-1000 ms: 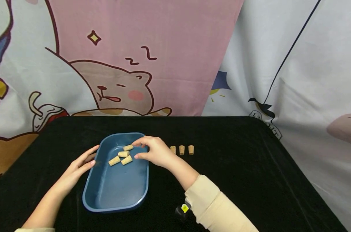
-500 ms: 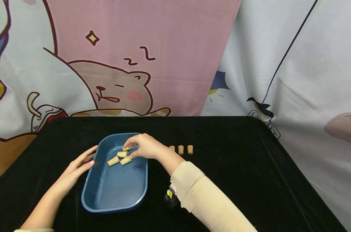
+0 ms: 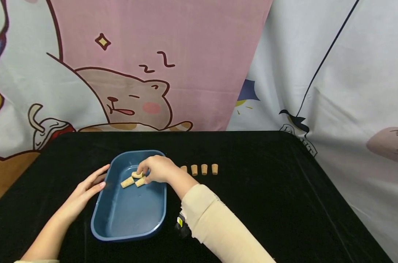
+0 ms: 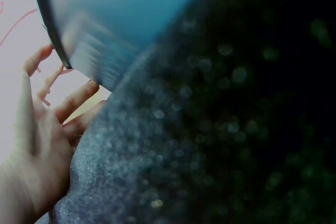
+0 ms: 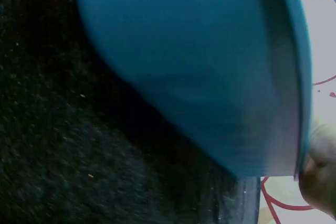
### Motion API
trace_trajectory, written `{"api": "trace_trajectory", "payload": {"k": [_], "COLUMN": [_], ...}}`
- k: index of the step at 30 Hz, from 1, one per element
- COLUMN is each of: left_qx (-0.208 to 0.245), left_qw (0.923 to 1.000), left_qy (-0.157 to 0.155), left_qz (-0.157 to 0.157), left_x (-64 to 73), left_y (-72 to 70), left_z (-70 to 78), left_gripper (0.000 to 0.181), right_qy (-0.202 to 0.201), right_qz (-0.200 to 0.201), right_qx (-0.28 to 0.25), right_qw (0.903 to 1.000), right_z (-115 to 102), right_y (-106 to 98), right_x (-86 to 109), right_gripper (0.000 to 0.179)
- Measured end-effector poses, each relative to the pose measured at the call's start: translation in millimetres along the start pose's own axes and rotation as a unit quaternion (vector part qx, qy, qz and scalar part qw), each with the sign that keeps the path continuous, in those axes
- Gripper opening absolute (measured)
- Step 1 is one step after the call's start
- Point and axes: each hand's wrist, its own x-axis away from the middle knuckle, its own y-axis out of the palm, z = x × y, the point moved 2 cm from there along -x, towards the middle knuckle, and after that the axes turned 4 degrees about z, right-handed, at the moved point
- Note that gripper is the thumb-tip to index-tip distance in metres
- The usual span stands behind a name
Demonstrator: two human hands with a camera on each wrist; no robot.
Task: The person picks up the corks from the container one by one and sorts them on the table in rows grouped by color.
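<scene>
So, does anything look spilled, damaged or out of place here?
No, nothing stands out. The blue bin looks intact, loose corks lie inside it by the right hand, and the other corks form a neat row on the black cloth.

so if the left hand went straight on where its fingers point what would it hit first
Most likely the left side of the blue tub; the left hand is right beside it, though depth leaves actual contact unclear.
</scene>
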Motion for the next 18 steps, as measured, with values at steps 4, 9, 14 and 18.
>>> {"api": "trace_trajectory", "payload": {"k": [4,9,14,18], "left_qx": [0.004,0.002,0.002,0.006], "left_qw": [1.0000,1.0000,1.0000,1.0000], "left_qy": [0.003,0.008,0.008,0.007], "left_qz": [0.000,0.002,0.001,0.000], "left_x": [-0.2,-0.3,-0.6,-0.5], "left_y": [0.3,0.2,-0.6,-0.4], "left_z": [0.3,0.1,-0.2,-0.6], "left_gripper": [0.054,0.054,0.054,0.054], "right_qy": [0.014,0.024,0.030,0.035], "right_qz": [0.016,0.023,0.026,0.031], "right_qx": [0.048,0.073,0.093,0.087], "right_qw": [0.9986,0.9968,0.9949,0.9951], "right_z": [-1.5,-4.4,-5.9,-5.9], "right_y": [5.1,7.2,8.4,8.8], "right_x": [0.4,0.7,-0.6,-0.3], "right_gripper": [0.030,0.030,0.027,0.021]}}
